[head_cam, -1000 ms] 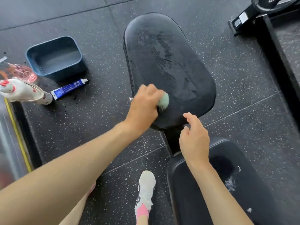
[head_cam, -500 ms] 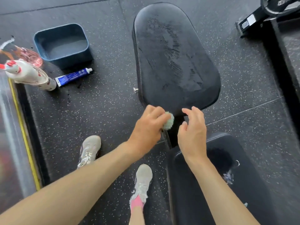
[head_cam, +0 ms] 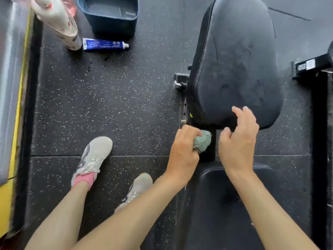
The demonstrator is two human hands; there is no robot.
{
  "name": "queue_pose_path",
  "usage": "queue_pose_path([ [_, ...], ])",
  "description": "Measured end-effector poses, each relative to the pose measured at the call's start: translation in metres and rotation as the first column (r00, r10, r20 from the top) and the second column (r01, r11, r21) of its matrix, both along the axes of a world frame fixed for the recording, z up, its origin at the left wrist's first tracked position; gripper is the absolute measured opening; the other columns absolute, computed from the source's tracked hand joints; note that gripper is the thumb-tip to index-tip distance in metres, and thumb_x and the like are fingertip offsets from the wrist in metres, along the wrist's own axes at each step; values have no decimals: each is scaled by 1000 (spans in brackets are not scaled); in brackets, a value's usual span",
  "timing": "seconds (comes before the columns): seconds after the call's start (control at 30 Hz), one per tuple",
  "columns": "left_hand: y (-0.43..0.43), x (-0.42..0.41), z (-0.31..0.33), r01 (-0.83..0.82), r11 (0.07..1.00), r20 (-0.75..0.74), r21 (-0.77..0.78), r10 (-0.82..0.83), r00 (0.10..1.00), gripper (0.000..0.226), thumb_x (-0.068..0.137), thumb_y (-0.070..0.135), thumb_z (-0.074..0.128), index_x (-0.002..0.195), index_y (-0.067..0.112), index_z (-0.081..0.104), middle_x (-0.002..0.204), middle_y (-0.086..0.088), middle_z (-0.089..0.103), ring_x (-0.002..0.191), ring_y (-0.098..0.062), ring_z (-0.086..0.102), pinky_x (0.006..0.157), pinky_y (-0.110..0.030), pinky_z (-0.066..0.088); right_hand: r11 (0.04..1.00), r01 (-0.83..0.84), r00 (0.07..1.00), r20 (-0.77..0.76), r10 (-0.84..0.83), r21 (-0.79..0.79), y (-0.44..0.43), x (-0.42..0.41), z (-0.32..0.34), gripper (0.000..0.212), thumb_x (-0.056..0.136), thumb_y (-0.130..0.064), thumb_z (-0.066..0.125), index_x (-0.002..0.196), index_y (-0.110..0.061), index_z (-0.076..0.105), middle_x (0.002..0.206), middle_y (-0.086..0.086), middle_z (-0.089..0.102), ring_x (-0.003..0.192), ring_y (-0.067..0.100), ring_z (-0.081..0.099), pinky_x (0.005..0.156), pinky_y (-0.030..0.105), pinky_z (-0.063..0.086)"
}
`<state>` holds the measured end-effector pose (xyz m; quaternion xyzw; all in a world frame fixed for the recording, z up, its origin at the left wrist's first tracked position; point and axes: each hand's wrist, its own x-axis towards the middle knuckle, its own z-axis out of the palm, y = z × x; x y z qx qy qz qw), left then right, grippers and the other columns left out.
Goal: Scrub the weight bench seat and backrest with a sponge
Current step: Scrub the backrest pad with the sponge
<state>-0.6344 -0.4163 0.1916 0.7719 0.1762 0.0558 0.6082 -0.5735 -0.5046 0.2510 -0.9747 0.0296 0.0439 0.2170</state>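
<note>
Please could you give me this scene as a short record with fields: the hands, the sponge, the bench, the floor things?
left hand: grips the green sponge, just off the far pad's near edge
right hand: holds nothing, fingers loosely curled, over that same edge
far pad: faint smears on top
near pad: under the right forearm
floor: blue basin, blue tube, white spray bottle

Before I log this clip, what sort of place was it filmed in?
Most likely a gym: there is a black padded weight-bench backrest, the ground is speckled black rubber floor tiles, and a black metal equipment frame stands at the right.
</note>
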Motion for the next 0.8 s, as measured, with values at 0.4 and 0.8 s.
queue_pose_path([
  [0.4,21,91,-15,-583,787,-49,-201,586,809,37,68,-16,46,93,3,65,90,-4,62,82,-19,56,73,-12,38,995,-73,983,166,82,-62,16,8,-28,41,93,-9,49,134,-16,51,144,3,45,127,17,36,103,18,28],
  [0.8,20,82,-20,-523,834,75,-175,541,838,42,60,-17,42,88,3,66,85,-5,62,79,-23,58,69,-20,42,995,-60,955,285,81,-83,15,7,-41,42,89,-14,45,130,-15,55,139,7,51,115,26,46,98,40,41],
])
